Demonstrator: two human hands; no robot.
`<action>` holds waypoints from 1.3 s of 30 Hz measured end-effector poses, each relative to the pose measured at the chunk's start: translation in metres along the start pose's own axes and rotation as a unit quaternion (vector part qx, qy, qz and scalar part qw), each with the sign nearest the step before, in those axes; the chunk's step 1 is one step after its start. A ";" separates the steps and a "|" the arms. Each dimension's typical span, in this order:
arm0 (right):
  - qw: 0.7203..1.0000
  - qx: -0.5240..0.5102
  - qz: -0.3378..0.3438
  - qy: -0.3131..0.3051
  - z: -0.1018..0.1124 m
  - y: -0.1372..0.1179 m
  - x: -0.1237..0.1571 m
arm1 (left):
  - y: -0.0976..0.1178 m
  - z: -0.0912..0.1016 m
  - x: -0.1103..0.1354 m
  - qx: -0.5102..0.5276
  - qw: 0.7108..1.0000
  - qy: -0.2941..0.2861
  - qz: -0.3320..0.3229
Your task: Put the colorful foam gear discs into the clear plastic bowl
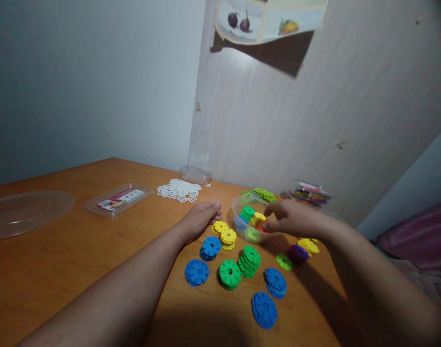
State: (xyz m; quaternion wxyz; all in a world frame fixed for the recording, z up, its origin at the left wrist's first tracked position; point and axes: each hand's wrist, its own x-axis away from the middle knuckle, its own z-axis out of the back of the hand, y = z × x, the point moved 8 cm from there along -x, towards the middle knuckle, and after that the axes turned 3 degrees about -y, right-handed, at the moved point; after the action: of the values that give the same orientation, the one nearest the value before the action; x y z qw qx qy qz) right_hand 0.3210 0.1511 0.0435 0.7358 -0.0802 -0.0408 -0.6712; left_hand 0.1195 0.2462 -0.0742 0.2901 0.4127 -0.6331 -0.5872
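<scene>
My left hand (200, 218) rests on the wooden table (61, 270), fingers curled together, beside two yellow disc stacks (224, 233). My right hand (290, 218) reaches over the rim of a clear plastic bowl (238, 214) that holds green, yellow and orange toothed discs; its fingers are pinched on an orange disc (264, 228) at the bowl's near edge. In front of the bowl lie blue disc stacks (210, 247), green stacks (249, 260) and more blue ones (264, 309). Yellow discs (309, 246) and a purple one (298, 252) lie under my right wrist.
A clear round lid (25, 212) and a flat clear box lid with a label (118, 199) lie at the left. White lattice pieces (179, 190) and a small clear tub (195, 174) sit by the wall. A packet of coloured pieces (310, 193) is behind the bowl.
</scene>
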 end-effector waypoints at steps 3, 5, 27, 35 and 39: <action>1.000 -0.006 -0.002 0.018 0.000 0.013 0.014 | -0.001 0.001 -0.001 0.001 1.000 0.001 -0.002; 1.000 -0.008 -0.001 0.027 -0.004 0.023 0.027 | -0.003 0.002 -0.002 0.002 1.000 0.000 0.000; 0.993 -0.003 -0.072 -0.089 -0.088 0.048 0.039 | -0.002 0.001 0.000 0.031 0.999 0.003 0.014; 0.992 0.002 -0.053 -0.112 -0.089 0.043 0.034 | -0.002 0.000 0.001 0.033 0.999 -0.003 0.016; 0.993 -0.011 -0.050 -0.110 -0.090 0.042 0.034 | -0.002 0.000 0.000 0.028 1.000 -0.003 0.012</action>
State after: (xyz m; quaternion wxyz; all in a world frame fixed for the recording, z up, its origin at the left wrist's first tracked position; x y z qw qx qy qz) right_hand 0.3622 0.1058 -0.0423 0.6918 -0.1593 -0.1178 -0.6944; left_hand 0.1193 0.2461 -0.0767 0.2838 0.4115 -0.6546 -0.5671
